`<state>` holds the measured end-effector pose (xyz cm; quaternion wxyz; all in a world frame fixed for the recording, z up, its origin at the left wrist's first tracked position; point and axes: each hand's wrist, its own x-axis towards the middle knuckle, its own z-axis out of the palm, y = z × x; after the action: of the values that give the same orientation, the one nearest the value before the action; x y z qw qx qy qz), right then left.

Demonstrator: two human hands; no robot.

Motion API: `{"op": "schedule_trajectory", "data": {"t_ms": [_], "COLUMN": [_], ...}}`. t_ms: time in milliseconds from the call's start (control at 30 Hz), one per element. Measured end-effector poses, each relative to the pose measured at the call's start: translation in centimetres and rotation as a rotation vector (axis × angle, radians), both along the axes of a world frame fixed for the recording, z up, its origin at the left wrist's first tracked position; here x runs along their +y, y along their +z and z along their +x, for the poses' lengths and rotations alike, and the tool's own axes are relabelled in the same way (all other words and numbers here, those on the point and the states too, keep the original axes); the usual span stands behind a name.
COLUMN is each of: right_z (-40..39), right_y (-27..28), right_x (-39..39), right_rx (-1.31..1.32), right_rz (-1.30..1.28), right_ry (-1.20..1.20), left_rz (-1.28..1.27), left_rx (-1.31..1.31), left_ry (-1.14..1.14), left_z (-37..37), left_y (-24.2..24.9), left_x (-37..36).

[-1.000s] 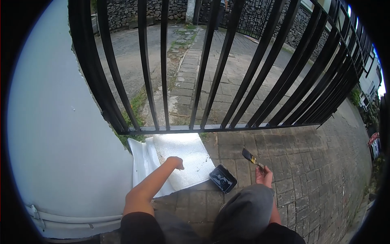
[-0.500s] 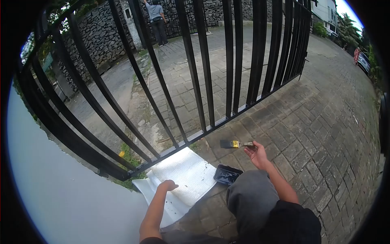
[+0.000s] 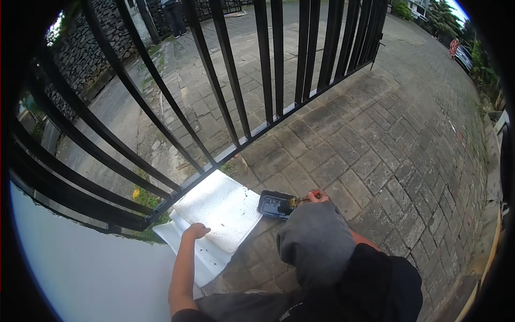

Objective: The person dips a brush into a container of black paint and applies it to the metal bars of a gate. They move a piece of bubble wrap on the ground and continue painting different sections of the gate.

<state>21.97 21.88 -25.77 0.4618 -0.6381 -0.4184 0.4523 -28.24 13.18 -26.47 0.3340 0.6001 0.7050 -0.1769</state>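
Observation:
My right hand (image 3: 317, 196) grips the handle of a paintbrush (image 3: 293, 202). Its dark bristles are down in a black paint tray (image 3: 261, 204) holding dark paint, just in front of my knee. Beside the tray a silvery bubble-foil sheet (image 3: 228, 212) lies folded on the ground, spotted with dark drops. My left hand (image 3: 197, 231) is closed at the folded edge of this sheet; its fingers are partly hidden. Above the sheet runs the bottom rail of a black metal gate (image 3: 244, 140) with upright bars; pale patches show along the rail.
Paving bricks (image 3: 370, 166) stretch out to the right. A pale wall (image 3: 80, 263) stands close on my left. Grass with a yellow thing (image 3: 136, 192) borders the gate's lower end. Beyond the bars a person (image 3: 174, 19) stands near a stone wall; another person (image 3: 454, 47) is far right.
The paintbrush has gone from above the paving down into the tray with my right hand. My left hand stays at the sheet. The view has shifted, moving the scene up and left.

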Motion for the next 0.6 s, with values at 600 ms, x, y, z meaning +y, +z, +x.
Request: {"op": "schedule_trajectory", "data": {"t_ms": [600], "right_z": [-6.7], "right_y": [26.6], "right_x": [-10.5], "right_rx": [-1.280], "right_rz": [0.228], "right_ry": [1.015], "left_rz": [0.014], "left_rx": [-0.029], "left_ry": [0.102], "left_z": [0.7], "left_y": [1.1], "left_x": [0.1]}}
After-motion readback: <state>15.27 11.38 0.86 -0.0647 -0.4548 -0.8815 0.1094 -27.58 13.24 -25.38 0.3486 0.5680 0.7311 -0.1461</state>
